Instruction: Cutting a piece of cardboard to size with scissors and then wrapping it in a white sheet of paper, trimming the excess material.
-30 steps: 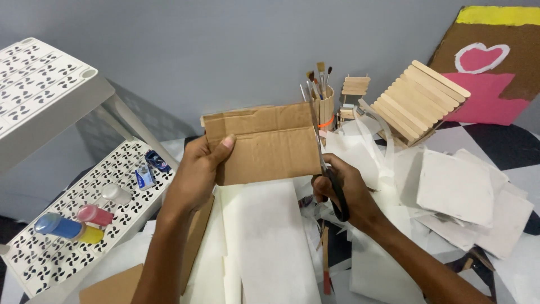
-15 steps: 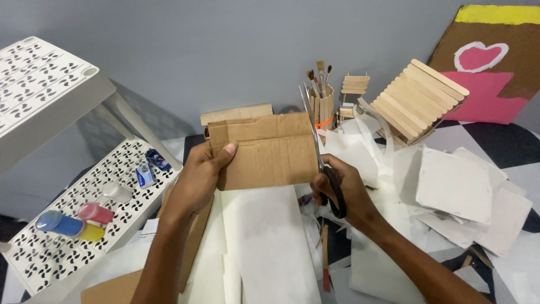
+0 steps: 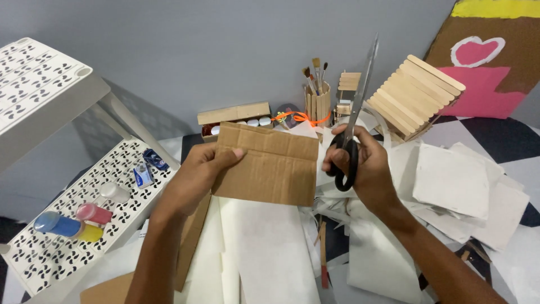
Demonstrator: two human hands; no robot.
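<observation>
- The cardboard piece (image 3: 270, 169) is showing plain brown, with fine ribbing.
- The scissors (image 3: 351, 129) are showing black handles and silver blades.
- The white shelf (image 3: 73, 219) is showing a black cut-out pattern.
- The paint bottles (image 3: 70, 222) are showing blue, pink and yellow.
- The painted board (image 3: 486, 62) is showing brown with a yellow band, a pink block and a white-edged pink heart.
- The floor (image 3: 495, 132) is showing black and white patches.
- The paper sheets (image 3: 450, 180) are showing off-white.

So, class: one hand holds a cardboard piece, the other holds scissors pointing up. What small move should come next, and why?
Probably tilt the scissors in the right hand down toward the cardboard piece: their blades point upward, clear of its edge, while the left hand steadies it.
</observation>
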